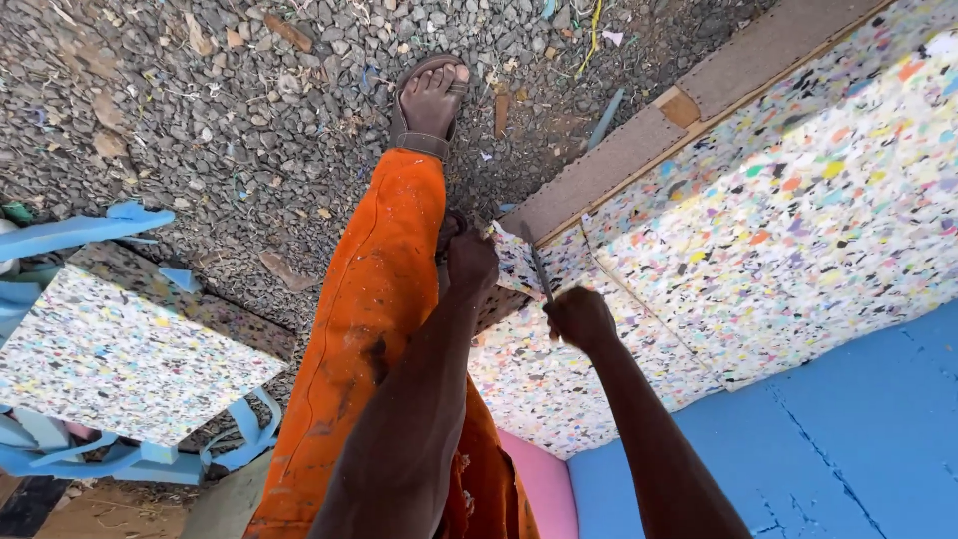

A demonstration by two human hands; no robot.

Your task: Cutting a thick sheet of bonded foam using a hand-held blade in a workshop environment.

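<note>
A thick slab of multicoloured speckled foam [788, 190] lies on a frame at the right. My left hand [469, 262] pinches a corner flap of the speckled foam [514, 258] at the frame's near corner. My right hand [579, 317] is closed around the handle of a thin blade [539, 268] whose tip points up into the foam beside that flap. My leg in orange trousers [374, 329] stretches forward, with a sandalled foot [431, 100] on the gravel.
Brown board edging [639, 150] runs along the foam's far side. Blue foam [828, 439] and a pink piece [544, 484] lie lower right. A speckled foam offcut [110, 354] with blue strips [75, 232] sits at the left on gravel [230, 110].
</note>
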